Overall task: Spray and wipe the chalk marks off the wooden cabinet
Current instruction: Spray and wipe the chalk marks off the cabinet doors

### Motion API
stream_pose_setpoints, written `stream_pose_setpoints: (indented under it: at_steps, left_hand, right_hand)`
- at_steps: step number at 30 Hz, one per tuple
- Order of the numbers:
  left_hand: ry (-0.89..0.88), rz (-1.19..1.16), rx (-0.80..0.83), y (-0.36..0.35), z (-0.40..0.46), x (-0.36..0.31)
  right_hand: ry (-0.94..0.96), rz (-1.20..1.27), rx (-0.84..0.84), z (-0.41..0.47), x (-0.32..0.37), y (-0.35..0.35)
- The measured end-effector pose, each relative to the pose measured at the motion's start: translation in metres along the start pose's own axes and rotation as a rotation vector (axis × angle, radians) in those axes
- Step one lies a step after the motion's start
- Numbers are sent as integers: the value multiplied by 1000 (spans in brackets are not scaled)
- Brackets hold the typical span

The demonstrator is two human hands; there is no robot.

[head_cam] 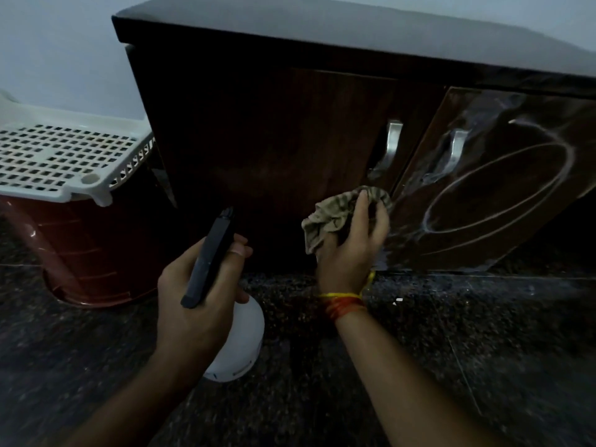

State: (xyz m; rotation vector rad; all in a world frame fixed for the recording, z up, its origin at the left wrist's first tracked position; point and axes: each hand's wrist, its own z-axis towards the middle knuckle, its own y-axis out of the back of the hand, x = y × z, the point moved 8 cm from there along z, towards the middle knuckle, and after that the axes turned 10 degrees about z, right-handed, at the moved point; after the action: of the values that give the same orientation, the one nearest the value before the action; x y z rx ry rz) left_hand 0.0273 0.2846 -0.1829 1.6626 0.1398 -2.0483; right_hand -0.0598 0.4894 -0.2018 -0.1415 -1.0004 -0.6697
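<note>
A dark wooden cabinet (274, 130) stands in front of me, with two doors and metal handles. White chalk loops and smears (496, 188) cover the right door; the left door looks dark and plain. My right hand (351, 243) grips a crumpled greyish cloth (335, 211) against the lower part of the cabinet, near the gap between the doors. My left hand (200, 295) holds a white spray bottle (242, 343) with a black trigger head (209, 256), nozzle pointing at the left door.
A brown plastic stool or bin (90, 246) with a white perforated tray (64, 156) on top sits close to the cabinet's left side. The floor (451, 350) is dark speckled stone. A pale wall rises behind.
</note>
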Motion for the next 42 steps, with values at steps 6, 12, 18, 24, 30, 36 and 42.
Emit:
stream_pose_setpoints:
  at_steps: [6,12,18,24,30,36,42]
  left_hand:
    - [-21,-10,46,-19,-3,-11]
    - [-29,-52,56,-31,-3,-28]
    - [-55,-57,66,-44,-4,-44]
    - [-58,-27,40,-61,-9,-66]
    - [-111,-24,27,-84,-10,-96]
    - [-102,-36,19,-118,-15,-115]
    - [-104,-41,30,-157,-33,-121]
  right_hand:
    - [-57,153,-133,32,30,21]
    - [60,96,-78,47,53,40]
    - [194,22,8,59,78,51]
    - [291,-83,244,77,86,57]
    - [377,-99,370,109,111,74]
    - [358,-104,379,121,102,128]
    - [200,-115,185,125,49,176]
